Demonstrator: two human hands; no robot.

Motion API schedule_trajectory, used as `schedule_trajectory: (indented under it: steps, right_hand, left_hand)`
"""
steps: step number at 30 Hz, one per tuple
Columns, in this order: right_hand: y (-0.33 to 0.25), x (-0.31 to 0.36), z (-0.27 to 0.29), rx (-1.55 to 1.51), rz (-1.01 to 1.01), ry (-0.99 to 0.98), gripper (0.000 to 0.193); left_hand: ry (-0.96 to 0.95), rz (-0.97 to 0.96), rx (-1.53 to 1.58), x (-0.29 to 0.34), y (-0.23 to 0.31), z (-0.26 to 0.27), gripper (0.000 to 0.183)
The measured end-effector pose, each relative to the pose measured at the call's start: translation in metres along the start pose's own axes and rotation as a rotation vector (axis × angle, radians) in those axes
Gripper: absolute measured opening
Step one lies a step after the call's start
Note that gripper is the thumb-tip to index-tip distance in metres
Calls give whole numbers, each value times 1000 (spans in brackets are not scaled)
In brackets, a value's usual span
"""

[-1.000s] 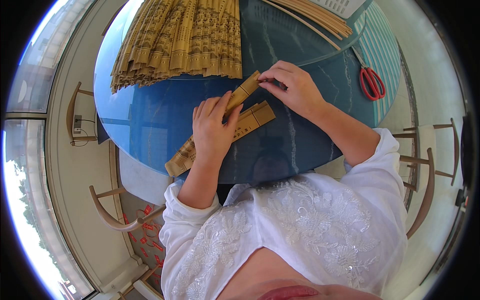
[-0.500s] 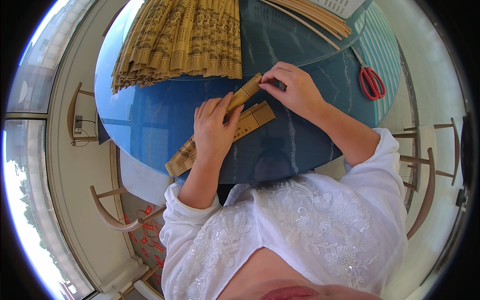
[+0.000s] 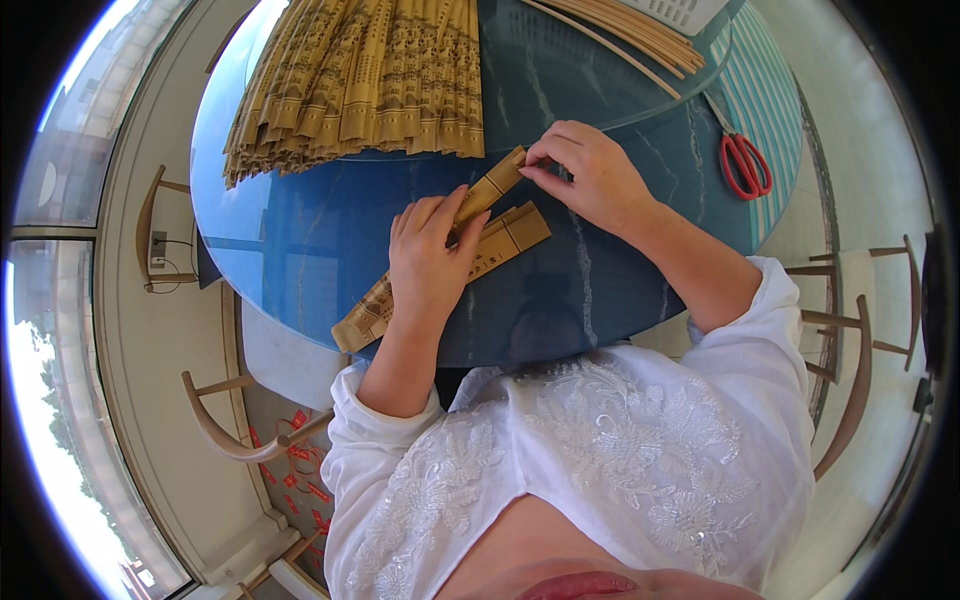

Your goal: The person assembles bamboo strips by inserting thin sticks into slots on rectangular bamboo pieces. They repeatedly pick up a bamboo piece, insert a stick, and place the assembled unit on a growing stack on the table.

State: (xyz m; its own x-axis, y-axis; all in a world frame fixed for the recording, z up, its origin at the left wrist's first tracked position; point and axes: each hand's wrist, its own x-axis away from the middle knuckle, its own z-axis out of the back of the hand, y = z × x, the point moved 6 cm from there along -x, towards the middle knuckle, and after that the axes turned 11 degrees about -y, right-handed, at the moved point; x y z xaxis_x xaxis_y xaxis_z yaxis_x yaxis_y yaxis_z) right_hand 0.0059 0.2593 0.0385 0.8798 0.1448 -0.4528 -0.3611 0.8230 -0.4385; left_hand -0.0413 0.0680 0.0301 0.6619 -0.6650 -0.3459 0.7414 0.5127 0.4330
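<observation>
A folded golden-brown paper strip with dark printing (image 3: pixel 488 190) slants across the near part of the table. My left hand (image 3: pixel 428 250) is closed around its middle, thumb on the right side and fingers on the left. At the strip's upper right end, my right hand (image 3: pixel 582 168) pinches the tip between thumb and fingertips. Under my left hand and to its right, a second folded golden paper strip (image 3: pixel 518 230) lies on the table, partly covered by the hand. The palm side of my left hand is hidden.
A large pile of pleated golden printed papers (image 3: pixel 370 80) covers the far left of the blue round table (image 3: pixel 540 300). Thin wooden sticks (image 3: pixel 640 40) lie at the far right by a white basket (image 3: pixel 685 12). Red-handled scissors (image 3: pixel 745 166) rest on a striped cloth (image 3: pixel 775 110) at the right.
</observation>
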Motion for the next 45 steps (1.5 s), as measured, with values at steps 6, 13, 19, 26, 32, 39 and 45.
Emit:
schedule_trajectory:
  steps: [6, 13, 19, 26, 32, 39, 45]
  right_hand:
    - [6, 1, 3, -174, -156, 33, 11]
    - [32, 5, -15, -704, -383, -97, 27]
    - [33, 8, -30, -1487, -600, -299, 37]
    - [38, 12, -31, -1660, -655, -414, 33]
    - [36, 11, -28, -1646, -606, -400, 31]
    - [29, 11, -32, -1470, -611, -355, 26]
    - [55, 8, -12, -1423, -609, -34, 24]
  left_hand:
    - [3, 9, -4, 0, -1, 1, 34]
    - [11, 6, 4, 0, 1, 4, 34]
    - [37, -35, 43, 0, 1, 5, 35]
    - [25, -122, 124, 1, 6, 7, 38]
    - [23, -149, 138, 1, 4, 6, 39]
    - [0, -183, 92, 0, 11, 6, 41]
    - [86, -103, -42, -2, 8, 13, 43]
